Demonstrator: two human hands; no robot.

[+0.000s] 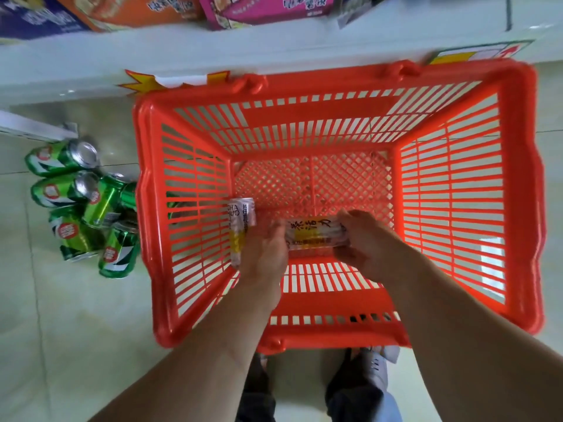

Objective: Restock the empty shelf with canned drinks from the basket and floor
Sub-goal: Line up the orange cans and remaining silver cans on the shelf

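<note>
While both arms reach into the basket (304, 86), my left hand (262, 254) grips one white can (240, 222) & my right hand (365, 242) grips another (309, 236), sideways. Green cans (82, 205) lie on the floor (76, 315), left of basket.

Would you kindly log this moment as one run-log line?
left hand: holds white-yellow can | right hand: holds second can | orange basket: otherwise empty | green cans: floor
</note>
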